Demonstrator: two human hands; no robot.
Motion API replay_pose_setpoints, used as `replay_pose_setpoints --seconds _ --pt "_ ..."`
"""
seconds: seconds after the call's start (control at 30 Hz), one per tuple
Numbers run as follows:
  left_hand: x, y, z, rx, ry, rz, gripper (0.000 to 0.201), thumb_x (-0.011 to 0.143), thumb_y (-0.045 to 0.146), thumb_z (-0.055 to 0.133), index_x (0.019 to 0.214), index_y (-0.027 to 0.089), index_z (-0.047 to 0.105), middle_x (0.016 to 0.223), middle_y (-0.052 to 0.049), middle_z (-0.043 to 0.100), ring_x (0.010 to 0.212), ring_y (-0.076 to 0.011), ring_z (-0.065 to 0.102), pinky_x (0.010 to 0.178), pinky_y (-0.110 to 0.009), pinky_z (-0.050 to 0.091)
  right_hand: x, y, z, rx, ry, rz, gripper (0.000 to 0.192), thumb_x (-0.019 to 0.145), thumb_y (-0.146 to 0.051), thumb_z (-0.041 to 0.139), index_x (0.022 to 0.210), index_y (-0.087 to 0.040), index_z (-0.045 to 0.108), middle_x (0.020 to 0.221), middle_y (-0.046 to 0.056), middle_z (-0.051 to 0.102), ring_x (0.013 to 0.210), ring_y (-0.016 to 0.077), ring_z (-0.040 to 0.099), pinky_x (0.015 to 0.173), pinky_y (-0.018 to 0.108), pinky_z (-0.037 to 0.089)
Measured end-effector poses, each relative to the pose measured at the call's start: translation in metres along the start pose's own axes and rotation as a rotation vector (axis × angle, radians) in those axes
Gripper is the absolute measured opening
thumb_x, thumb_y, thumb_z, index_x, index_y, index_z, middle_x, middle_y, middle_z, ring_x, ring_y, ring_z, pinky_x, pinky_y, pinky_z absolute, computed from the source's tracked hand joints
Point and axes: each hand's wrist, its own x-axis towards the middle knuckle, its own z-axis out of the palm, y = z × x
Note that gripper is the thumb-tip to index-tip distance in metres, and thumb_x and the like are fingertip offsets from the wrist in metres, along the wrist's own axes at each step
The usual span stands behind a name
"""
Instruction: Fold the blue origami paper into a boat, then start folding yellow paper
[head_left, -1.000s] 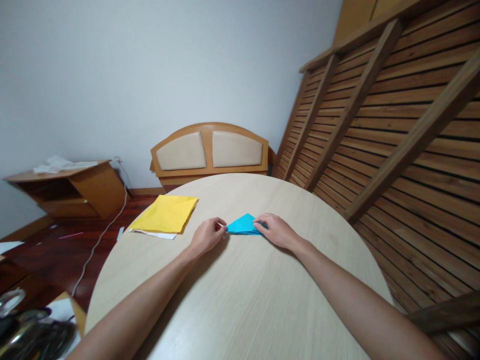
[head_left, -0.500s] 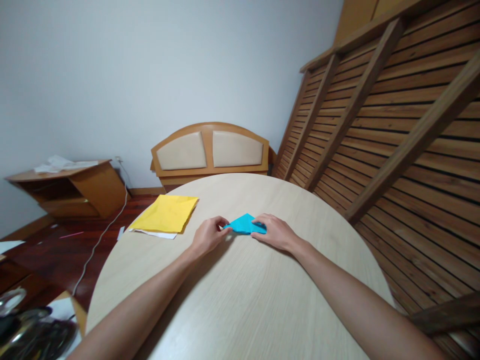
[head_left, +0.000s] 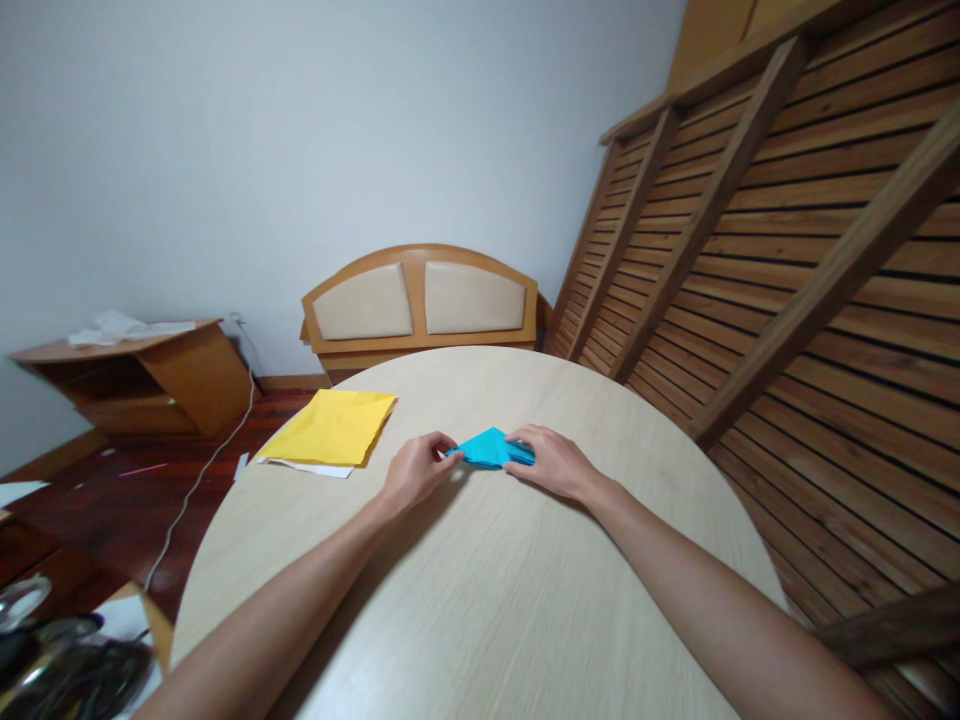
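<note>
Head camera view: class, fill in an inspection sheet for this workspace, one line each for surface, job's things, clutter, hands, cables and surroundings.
Surface: round pale wood-grain table, with bare areas near the viewer.
Job's things: blue folded paper, a flat triangle lying on the table between the two hands.
Clutter: yellow paper on white sheets at the table's left edge; dark metal items low at left, too blurred to identify.
Hands: left hand pinches the blue paper's left tip; right hand presses its right side.
Cables: white cable running across the floor.
Surroundings: padded headboard, low wooden cabinet, slatted wooden panel, plain wall.
</note>
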Motion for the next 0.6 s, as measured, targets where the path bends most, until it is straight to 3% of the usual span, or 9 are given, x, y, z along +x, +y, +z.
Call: replay_pose_setpoints --seconds 0.6 --pt "-0.0029 0.0075 -0.0016 0.053 0.075 0.006 0.028 0.089 0.042 0.057 0.085 0.021 0.074 0.077 -0.006 0.072 0.068 -0.0188 0.063 0.058 -0.028 0.038 -0.0020 -0.0056 -0.0041 0.022 0.003 0.046 0.036 0.082 -0.042 0.068 0.113 -0.025 0.069 0.114 0.005 0.071 0.098 0.0230 0.066 0.080 0.031 0.048"
